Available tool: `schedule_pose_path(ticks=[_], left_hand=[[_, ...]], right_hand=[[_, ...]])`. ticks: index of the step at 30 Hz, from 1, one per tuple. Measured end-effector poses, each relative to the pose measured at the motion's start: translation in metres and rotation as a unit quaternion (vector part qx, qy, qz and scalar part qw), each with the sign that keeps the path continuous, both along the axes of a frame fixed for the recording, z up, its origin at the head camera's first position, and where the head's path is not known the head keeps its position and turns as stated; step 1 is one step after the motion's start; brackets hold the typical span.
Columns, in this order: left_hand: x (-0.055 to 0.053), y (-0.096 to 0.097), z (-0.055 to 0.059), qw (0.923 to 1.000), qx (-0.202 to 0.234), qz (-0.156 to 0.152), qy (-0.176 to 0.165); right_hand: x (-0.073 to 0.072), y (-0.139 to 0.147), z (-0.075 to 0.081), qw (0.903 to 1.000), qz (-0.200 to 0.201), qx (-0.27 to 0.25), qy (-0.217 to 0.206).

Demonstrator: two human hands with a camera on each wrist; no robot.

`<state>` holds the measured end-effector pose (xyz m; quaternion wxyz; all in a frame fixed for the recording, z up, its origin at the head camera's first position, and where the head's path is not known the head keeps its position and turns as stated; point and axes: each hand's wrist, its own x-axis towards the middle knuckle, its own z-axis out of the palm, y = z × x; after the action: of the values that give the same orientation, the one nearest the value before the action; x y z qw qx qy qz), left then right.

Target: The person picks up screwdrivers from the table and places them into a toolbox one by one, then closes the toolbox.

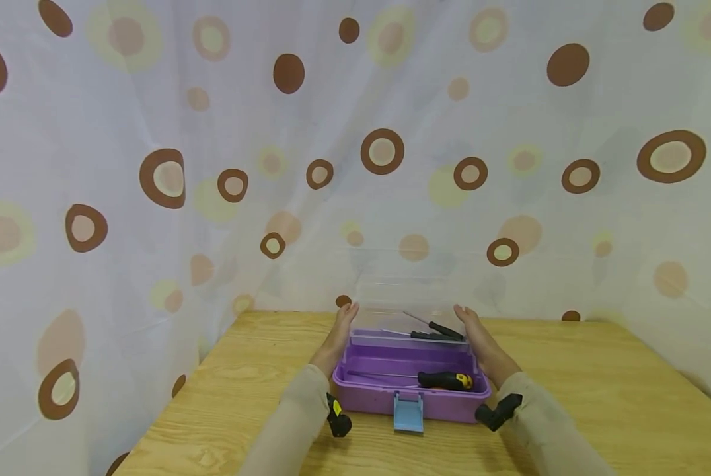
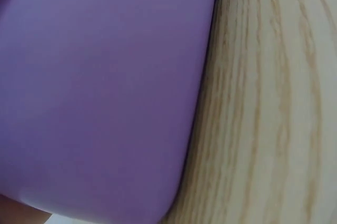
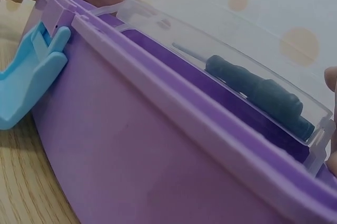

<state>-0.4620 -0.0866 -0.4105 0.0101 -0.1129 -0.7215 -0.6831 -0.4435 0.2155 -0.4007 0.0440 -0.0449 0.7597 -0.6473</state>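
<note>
A purple toolbox (image 1: 367,401) stands on the table, its clear lid (image 1: 403,281) raised at the back. A clear tray (image 1: 370,336), with several dark-handled screwdrivers (image 3: 258,88) in it, sits above the rear of the box. A larger screwdriver with a black and yellow handle (image 1: 441,381) lies in the bottom compartment. My left hand (image 1: 335,338) lies along the left side of the box, fingers extended beside the tray. Along the opposite side, my right hand (image 1: 487,348) reaches back with its fingertips near the tray's right end. A light-blue latch (image 1: 408,413) hangs down in front.
The wooden table (image 1: 575,377) extends on both sides of the box. Behind and to the left hangs a white curtain (image 1: 427,99) with brown and yellow circles. Black wrist cameras (image 1: 498,411) sit close to the box's front corners.
</note>
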Motion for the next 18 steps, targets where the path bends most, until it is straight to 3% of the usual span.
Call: schedule_pose_path(ticks=[18], left_hand=[[-0.0038, -0.0010, -0.0039, 0.9979, 0.062, -0.016, 0.010]], right_hand=[[-0.0007, -0.0007, -0.0008, 0.9999, -0.002, -0.010, -0.006]])
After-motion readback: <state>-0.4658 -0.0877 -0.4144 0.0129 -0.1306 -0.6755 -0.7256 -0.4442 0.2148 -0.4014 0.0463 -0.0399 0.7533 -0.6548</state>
